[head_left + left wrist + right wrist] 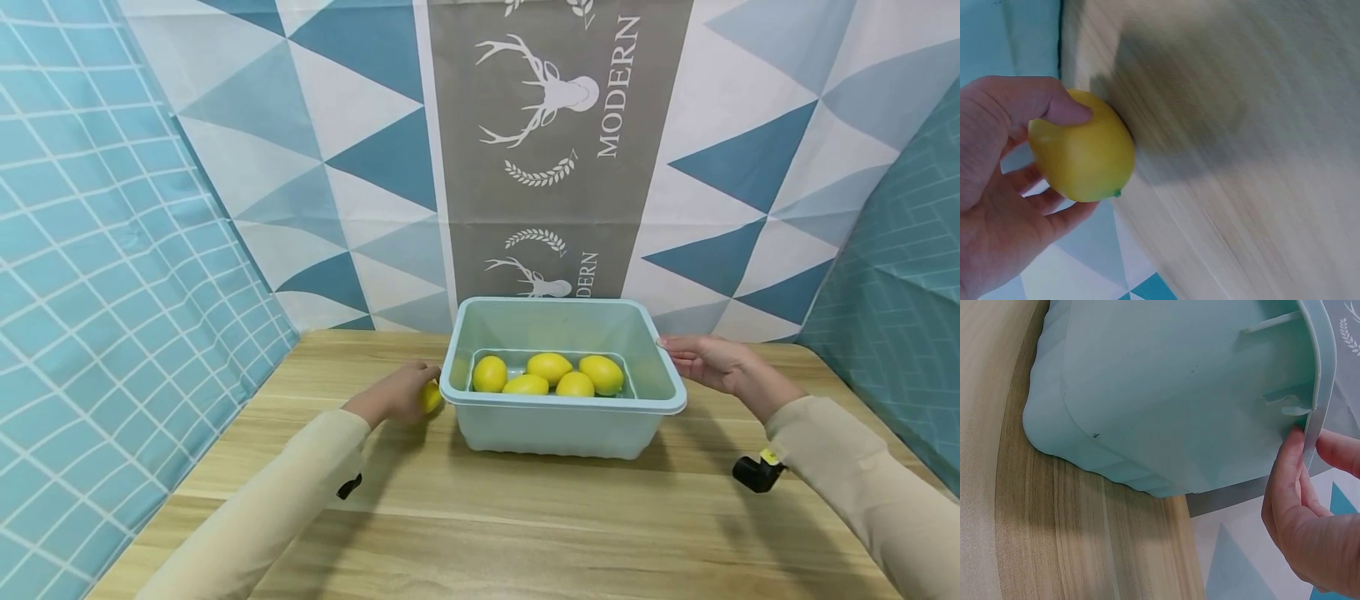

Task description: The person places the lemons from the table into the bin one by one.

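A pale green plastic bin (555, 427) stands on the wooden table with several yellow lemons (550, 367) on its floor. My left hand (401, 392) is just left of the bin and grips one more lemon (1085, 150), thumb over the top and fingers curled beneath it; a small green tip shows on the fruit. On the bin's other side, my right hand (708, 362) pinches the rim, its thumb on the outer edge and fingers tucked under the lip (1321, 375) in the right wrist view.
The wooden table (525, 517) ends at a back wall cloth (375, 167) with triangles and deer heads. Blue tiled cloth (90, 292) hangs at the left, teal cloth (885, 317) at the right. A black wrist device (757, 473) hangs under the right sleeve.
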`<state>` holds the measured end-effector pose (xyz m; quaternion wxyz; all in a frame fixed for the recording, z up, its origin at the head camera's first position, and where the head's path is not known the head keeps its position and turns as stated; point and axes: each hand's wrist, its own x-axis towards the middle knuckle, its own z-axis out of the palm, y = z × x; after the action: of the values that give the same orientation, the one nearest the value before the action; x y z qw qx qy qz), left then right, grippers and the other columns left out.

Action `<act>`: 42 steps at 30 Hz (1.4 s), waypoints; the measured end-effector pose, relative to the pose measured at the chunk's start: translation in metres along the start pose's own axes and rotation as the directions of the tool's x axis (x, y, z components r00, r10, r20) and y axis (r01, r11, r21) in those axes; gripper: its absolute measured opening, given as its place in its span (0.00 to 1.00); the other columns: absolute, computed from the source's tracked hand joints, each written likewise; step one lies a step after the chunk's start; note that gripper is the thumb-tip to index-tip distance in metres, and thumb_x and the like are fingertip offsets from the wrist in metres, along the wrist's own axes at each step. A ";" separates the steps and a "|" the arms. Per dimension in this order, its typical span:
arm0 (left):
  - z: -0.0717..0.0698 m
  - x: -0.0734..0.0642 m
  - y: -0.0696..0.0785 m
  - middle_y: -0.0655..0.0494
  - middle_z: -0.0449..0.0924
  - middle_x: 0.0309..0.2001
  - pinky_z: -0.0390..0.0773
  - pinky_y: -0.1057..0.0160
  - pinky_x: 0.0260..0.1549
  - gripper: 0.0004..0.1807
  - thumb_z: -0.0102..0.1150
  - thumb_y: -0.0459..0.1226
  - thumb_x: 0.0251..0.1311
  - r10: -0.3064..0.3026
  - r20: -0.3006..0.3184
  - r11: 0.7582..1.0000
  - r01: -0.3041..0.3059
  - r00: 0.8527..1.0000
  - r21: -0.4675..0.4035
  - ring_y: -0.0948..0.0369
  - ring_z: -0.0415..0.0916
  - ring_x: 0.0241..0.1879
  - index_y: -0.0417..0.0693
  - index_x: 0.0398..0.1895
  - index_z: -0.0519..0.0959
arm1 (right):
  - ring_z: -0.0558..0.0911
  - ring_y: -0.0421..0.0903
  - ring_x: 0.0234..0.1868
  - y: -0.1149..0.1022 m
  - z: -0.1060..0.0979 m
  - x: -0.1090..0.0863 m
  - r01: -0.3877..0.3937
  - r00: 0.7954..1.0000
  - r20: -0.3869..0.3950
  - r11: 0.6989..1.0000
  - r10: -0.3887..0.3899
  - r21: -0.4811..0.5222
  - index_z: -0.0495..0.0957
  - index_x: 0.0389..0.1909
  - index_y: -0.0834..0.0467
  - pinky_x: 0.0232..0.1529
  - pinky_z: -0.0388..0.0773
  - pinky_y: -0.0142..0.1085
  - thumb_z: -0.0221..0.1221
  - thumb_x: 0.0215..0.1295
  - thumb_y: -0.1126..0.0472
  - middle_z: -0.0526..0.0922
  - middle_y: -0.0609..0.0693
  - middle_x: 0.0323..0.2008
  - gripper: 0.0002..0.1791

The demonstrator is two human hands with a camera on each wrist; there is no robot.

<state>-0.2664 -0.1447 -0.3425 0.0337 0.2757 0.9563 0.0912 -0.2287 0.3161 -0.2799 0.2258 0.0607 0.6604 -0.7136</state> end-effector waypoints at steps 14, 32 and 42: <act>0.006 -0.010 0.000 0.46 0.73 0.45 0.79 0.55 0.42 0.29 0.73 0.39 0.42 -0.096 -0.024 0.995 0.096 0.995 -0.017 0.55 0.72 0.39 0.46 0.50 0.72 | 0.82 0.35 0.37 0.004 -0.001 0.000 0.001 1.000 0.014 1.000 -0.001 0.013 0.80 0.30 0.50 0.43 0.82 0.27 0.58 0.66 0.60 0.82 0.43 0.33 0.05; 0.007 -0.019 0.003 0.52 0.70 0.37 0.72 0.62 0.27 0.26 0.70 0.45 0.40 -0.074 -0.085 0.989 0.085 0.994 0.124 0.56 0.67 0.34 0.51 0.45 0.71 | 0.82 0.35 0.37 0.003 -0.002 -0.001 0.005 1.000 0.015 1.000 -0.005 0.010 0.80 0.31 0.50 0.43 0.82 0.26 0.59 0.66 0.60 0.82 0.42 0.34 0.05; -0.004 -0.026 0.004 0.53 0.72 0.37 0.72 0.61 0.28 0.27 0.70 0.47 0.42 -0.015 -0.136 0.983 0.040 0.991 0.180 0.57 0.68 0.34 0.49 0.46 0.73 | 0.82 0.34 0.37 0.002 -0.003 0.000 0.008 1.000 0.030 1.000 -0.008 0.006 0.81 0.30 0.49 0.43 0.81 0.26 0.58 0.67 0.59 0.82 0.42 0.33 0.06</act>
<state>-0.2430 -0.1563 -0.3371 -0.0547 0.2576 0.9645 0.0211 -0.2291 0.3190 -0.2821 0.2326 0.0481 0.6550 -0.7173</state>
